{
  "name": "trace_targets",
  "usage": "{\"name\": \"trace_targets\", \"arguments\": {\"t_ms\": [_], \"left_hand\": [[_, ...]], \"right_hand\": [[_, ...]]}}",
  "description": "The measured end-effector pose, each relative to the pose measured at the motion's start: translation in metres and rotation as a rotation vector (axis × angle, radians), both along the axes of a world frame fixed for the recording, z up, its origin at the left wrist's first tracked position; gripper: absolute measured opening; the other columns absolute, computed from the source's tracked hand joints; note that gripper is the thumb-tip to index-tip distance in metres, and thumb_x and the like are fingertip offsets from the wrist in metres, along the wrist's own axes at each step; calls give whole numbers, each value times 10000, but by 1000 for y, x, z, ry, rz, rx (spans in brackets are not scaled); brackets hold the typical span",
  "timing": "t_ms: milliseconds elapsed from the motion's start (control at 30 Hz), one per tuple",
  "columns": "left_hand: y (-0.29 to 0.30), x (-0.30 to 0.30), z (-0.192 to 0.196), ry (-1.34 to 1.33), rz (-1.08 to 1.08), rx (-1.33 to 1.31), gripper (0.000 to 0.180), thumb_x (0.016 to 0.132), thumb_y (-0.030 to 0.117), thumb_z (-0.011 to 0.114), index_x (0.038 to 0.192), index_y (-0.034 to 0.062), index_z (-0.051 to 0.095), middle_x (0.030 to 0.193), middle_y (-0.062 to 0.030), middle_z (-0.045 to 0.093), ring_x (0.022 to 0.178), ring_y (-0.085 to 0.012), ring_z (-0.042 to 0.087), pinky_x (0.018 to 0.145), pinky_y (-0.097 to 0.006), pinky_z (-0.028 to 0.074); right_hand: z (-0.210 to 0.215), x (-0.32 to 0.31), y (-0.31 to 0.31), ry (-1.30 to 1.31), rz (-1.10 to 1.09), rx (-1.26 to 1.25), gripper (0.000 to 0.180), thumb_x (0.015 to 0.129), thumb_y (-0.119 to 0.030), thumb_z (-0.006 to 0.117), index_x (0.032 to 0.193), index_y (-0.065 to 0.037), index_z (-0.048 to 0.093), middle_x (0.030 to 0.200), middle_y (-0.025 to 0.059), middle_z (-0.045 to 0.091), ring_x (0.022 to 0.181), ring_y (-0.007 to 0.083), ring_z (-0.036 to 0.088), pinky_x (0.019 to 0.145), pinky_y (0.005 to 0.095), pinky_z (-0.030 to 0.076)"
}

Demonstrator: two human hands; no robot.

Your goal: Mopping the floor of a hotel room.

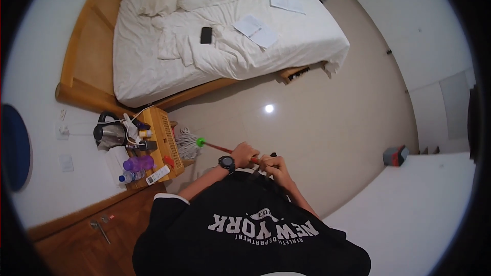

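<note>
- Black shirt (245, 235) fills my lower view.
- Left hand (244, 154) and right hand (272, 164) both clenched on the mop (204, 145) handle.
- Mop head on the floor (317, 122), just beside the nightstand (162, 140).
- Bed (225, 30) beyond.

1. Both hands, the left hand (244, 153) and the right hand (272, 163), hold the red mop handle (220, 148).
2. The white mop head (187, 142) sits on the floor (317, 122) by the small wooden table (162, 140).
3. A bed (220, 36) is behind.
</note>
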State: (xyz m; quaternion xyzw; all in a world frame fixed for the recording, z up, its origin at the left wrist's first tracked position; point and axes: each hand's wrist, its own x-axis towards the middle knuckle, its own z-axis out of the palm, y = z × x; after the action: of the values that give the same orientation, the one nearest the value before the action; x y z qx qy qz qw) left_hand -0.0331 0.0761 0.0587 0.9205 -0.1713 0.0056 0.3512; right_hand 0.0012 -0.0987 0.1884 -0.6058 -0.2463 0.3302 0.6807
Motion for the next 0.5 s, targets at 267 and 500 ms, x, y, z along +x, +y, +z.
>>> {"name": "trace_targets", "arguments": {"t_ms": [267,500], "left_hand": [[-63,22,-2,-138,-352,-176,178,622,256,681,659,131,559,579,-92,572,602,-321,586,639,-420,446],[-14,-14,-19,14,-27,-306,210,698,210,636,619,40,542,622,-175,558,623,-365,585,565,-433,464]], "right_hand": [[35,-55,-30,-293,-104,-259,190,636,-47,549,571,32,389,561,76,366,659,222,404,596,330,350],[-7,-75,43,-289,161,-252,208,644,-66,581,558,14,408,554,64,386,718,208,390,710,350,333]]}}
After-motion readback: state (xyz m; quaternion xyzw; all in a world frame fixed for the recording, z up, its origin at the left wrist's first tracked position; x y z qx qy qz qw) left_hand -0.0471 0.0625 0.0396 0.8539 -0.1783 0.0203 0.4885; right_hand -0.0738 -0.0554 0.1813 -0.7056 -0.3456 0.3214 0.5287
